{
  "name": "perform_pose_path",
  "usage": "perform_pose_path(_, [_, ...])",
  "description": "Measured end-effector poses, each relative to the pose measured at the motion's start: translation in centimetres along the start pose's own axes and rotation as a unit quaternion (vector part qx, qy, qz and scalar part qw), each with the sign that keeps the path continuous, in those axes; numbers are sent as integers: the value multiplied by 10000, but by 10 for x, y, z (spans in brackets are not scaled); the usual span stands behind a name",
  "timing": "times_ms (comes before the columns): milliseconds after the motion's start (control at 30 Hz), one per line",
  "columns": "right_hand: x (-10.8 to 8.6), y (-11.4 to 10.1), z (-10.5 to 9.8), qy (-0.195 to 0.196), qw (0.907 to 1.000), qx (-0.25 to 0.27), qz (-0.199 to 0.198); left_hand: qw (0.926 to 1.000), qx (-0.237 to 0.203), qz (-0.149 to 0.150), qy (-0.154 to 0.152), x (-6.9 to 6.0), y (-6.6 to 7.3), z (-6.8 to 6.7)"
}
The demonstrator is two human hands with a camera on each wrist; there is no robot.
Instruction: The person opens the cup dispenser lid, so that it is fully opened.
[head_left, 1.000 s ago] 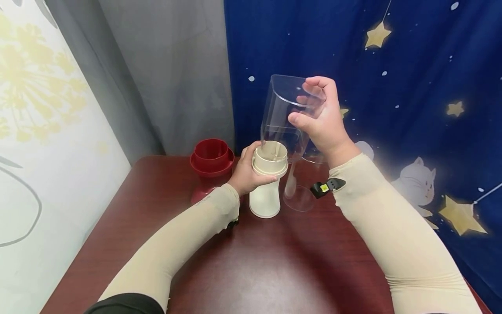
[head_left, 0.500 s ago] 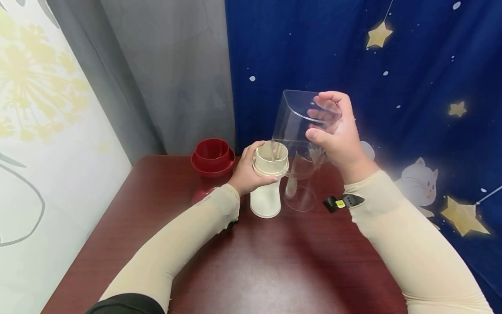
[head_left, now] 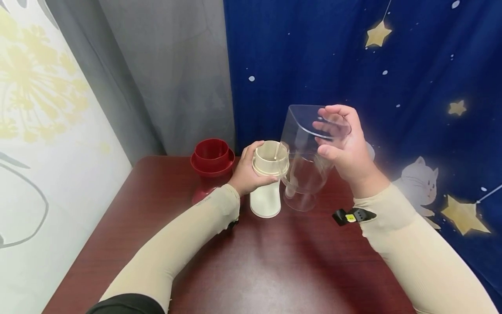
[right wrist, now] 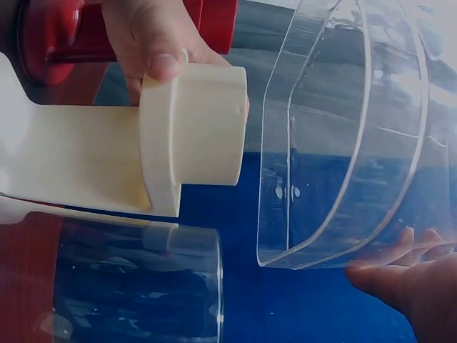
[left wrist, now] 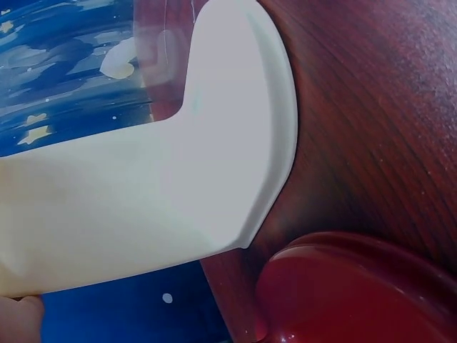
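Observation:
My left hand (head_left: pixel 249 172) grips the collar of a cream plastic stand (head_left: pixel 265 200), which is upright on the table with a round, open top. In the left wrist view the stand's curved foot (left wrist: pixel 243 114) fills the middle. My right hand (head_left: pixel 345 150) holds a clear plastic container (head_left: pixel 296 141) by its upper part, tilted, right of the stand's collar. A gap shows between the container (right wrist: pixel 343 143) and the cream collar (right wrist: pixel 211 125) in the right wrist view. Behind the held container, a clear cylinder (head_left: pixel 300 204) stands on the table, partly hidden.
A red stand (head_left: pixel 212 157) of like shape is just left of my left hand, near the back edge of the dark red table (head_left: pixel 251 266). Grey and blue curtains (head_left: pixel 259 48) hang behind, and a pale patterned panel (head_left: pixel 51 165) is at the left.
My right hand has moved down and to the right with the clear container, away from above the cream collar to before the standing cylinder. My left hand has stayed on the cream stand.

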State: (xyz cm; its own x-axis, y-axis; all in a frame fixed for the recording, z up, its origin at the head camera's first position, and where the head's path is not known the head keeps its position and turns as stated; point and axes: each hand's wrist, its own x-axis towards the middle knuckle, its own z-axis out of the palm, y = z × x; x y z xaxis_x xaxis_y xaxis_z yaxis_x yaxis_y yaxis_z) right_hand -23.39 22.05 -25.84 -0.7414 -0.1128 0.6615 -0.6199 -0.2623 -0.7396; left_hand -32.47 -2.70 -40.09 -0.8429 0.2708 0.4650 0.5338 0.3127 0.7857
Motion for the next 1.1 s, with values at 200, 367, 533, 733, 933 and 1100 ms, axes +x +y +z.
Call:
perform_pose_path(200, [-11, -2, -4, -35, 9998, 217, 15, 10000, 6, -39, 14, -1, 0, -1])
perform_pose_path(367, [-20, -5, -12, -202, 9991, 375, 13, 10000, -27, -37, 18, 0, 0, -1])
perform_pose_path(533, [-26, -6, -20, -569, 9953, 770, -133, 10000, -40, -36, 12, 0, 1, -1])
perform_pose_path(733, [-35, 1, -29, -823, 9935, 764, -202, 10000, -6, -87, 15, 0, 2, -2])
perform_pose_path(933, [-45, 5, -39, -977, 9904, 937, -293, 9999, -51, -102, -14, -2, 5, -2])
perform_pose_path(1100, [-54, 10, -50, -1070, 9890, 956, -357, 9999, -38, -93, 12, -2, 5, -1])
